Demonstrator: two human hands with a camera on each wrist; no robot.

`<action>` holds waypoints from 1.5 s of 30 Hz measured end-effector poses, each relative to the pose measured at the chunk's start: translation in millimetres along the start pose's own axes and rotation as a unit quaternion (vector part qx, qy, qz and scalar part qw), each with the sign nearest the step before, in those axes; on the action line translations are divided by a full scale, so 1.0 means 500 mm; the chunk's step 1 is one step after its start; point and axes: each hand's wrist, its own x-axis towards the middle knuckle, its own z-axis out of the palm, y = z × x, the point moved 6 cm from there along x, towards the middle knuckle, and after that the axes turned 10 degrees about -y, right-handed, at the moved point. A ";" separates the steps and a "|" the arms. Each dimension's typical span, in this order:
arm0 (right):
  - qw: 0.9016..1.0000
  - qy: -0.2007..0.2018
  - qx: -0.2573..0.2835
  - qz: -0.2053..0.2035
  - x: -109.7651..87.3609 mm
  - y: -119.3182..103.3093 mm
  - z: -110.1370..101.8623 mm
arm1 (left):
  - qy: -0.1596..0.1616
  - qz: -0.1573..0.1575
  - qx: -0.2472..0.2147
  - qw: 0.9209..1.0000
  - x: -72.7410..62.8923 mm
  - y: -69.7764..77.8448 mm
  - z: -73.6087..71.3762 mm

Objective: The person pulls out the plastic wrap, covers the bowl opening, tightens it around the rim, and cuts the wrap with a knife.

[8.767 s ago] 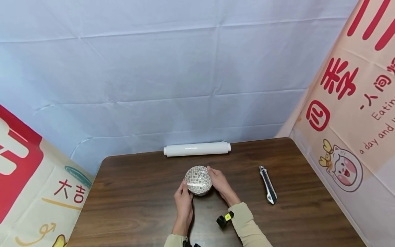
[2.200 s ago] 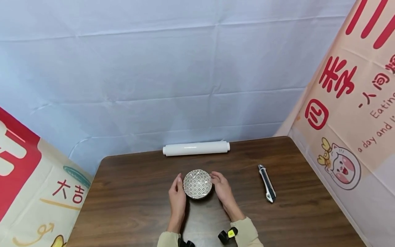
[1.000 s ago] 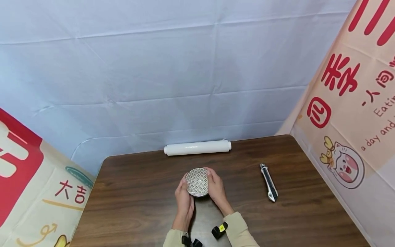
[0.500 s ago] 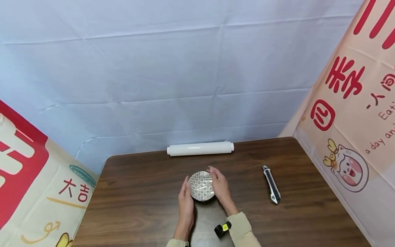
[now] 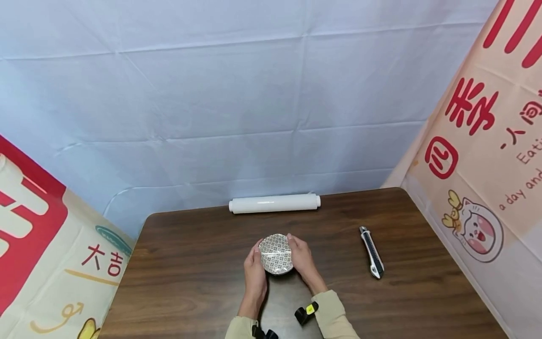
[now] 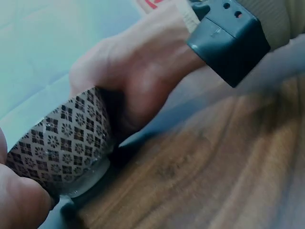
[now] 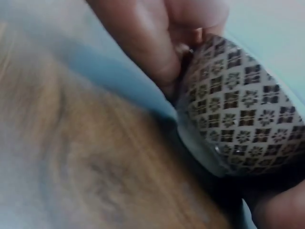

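Note:
A small bowl (image 5: pixel 276 254) with a dark floral lattice pattern is near the middle of the table, between both hands. A glossy sheen, as of clear film, lies across its top. My left hand (image 5: pixel 255 278) grips its left side, thumb near the rim. From the right, my right hand (image 5: pixel 306 262) holds the opposite side, thumb at the rim. In the left wrist view the patterned outer wall of the bowl (image 6: pixel 64 143) and its pale foot show close to the wood. The right wrist view shows fingers curled against the bowl (image 7: pixel 243 109). Fingers under the far side are hidden.
A white roll (image 5: pixel 274 203), which looks like cling film, lies along the back edge of the brown wooden table (image 5: pixel 186 278). A utility knife (image 5: pixel 372 252) lies to the right. Pale cloth (image 5: pixel 237 94) hangs behind the table, with printed banners (image 5: pixel 478 230) at both sides.
About two seconds ago the hands were looser beside the bowl; they have closed in on it. Since half a second ago the right fingers have settled against the rim. Roll and knife stay put.

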 end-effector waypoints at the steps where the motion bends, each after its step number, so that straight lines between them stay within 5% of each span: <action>1: 1.000 -0.004 0.008 0.000 0.001 0.000 0.000 | 0.000 -0.003 -0.011 1.000 0.002 0.000 0.001; 10: 1.000 0.009 0.006 0.006 0.006 0.000 -0.002 | -0.021 0.002 -0.098 0.995 0.005 -0.005 0.006; 16: 0.999 0.034 0.034 0.000 0.003 -0.002 -0.005 | -0.019 0.004 -0.107 0.994 0.003 -0.009 0.005; 20: 0.998 0.036 0.044 0.017 -0.007 0.004 -0.002 | 0.038 -0.007 -0.073 0.997 -0.003 -0.010 -0.015; 26: 0.997 0.060 0.041 0.022 -0.017 0.006 0.001 | 0.125 -0.025 0.068 0.989 -0.032 0.007 -0.037; 34: 0.997 0.053 0.043 0.031 -0.024 0.011 0.008 | 0.068 -0.011 0.063 0.996 -0.059 0.005 0.002; 45: 0.995 0.050 0.072 0.044 -0.016 0.001 0.003 | 0.070 -0.015 -0.008 0.997 -0.035 0.016 0.012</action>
